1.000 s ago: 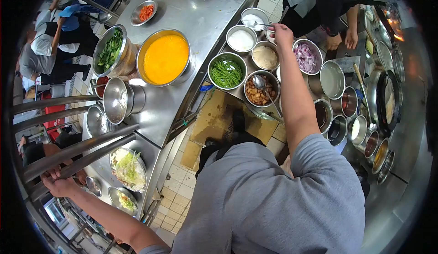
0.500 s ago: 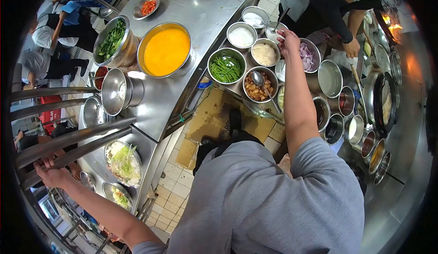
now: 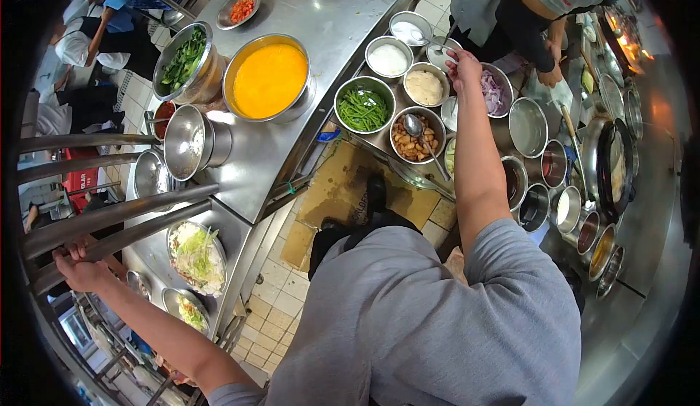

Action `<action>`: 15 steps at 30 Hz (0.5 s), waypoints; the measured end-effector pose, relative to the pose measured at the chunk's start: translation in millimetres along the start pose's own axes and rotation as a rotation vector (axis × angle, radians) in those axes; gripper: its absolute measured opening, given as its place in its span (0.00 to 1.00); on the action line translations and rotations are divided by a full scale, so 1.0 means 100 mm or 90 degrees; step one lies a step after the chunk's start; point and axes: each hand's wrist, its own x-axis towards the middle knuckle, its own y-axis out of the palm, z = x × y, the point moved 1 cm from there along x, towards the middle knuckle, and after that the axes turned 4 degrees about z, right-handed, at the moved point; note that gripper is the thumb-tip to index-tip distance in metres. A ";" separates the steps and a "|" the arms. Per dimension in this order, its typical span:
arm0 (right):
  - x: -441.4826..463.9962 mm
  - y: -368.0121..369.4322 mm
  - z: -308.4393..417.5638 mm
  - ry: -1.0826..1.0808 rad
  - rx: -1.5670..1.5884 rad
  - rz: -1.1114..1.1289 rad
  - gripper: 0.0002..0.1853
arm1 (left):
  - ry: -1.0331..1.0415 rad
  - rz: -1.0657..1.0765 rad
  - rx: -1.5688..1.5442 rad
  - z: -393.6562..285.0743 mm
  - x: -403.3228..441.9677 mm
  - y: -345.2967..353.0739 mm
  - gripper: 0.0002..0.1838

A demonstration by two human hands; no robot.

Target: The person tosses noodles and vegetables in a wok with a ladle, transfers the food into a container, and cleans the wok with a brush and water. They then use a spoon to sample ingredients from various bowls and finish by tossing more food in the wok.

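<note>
At the lower left, my left hand (image 3: 82, 271) is closed around a metal bar (image 3: 120, 240) of the rack. My right hand (image 3: 464, 72) reaches over the ingredient bowls with its fingers drawn together at a metal bowl (image 3: 440, 55) of pale contents. What sits between those fingers is too small to make out. Beside this hand are a bowl of sliced purple onion (image 3: 493, 92), a bowl of cream-coloured paste (image 3: 424, 87) and a bowl of white powder (image 3: 387, 59). Closer to me, a spoon (image 3: 414, 125) rests in a bowl of brown chunks (image 3: 410, 143), next to cut green beans (image 3: 362, 108).
On the left steel counter (image 3: 332, 23) stand a pot of orange-yellow liquid (image 3: 302, 103), leafy greens (image 3: 184, 57) and shredded vegetables (image 3: 198, 253). A co-worker's hand (image 3: 550, 76) is near the stove at upper right, where flames (image 3: 628, 41) burn. A wok (image 3: 604, 159) and several sauce pots line the right.
My right hand's fingers have drawn closer together over the bowl. My left hand stays at the bar, slightly shifted. The co-worker at upper right has moved an arm.
</note>
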 end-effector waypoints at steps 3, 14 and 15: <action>-0.04 0.00 0.05 -0.008 -0.012 0.008 0.09 | 0.008 0.011 -0.021 0.03 0.01 -0.02 0.11; -1.60 0.60 0.33 -0.026 -0.100 0.245 0.11 | 0.035 -0.193 0.149 0.03 -0.18 0.45 0.16; -1.74 0.69 0.26 -0.024 -0.102 0.267 0.11 | 0.037 -0.175 0.136 0.09 -0.08 0.32 0.15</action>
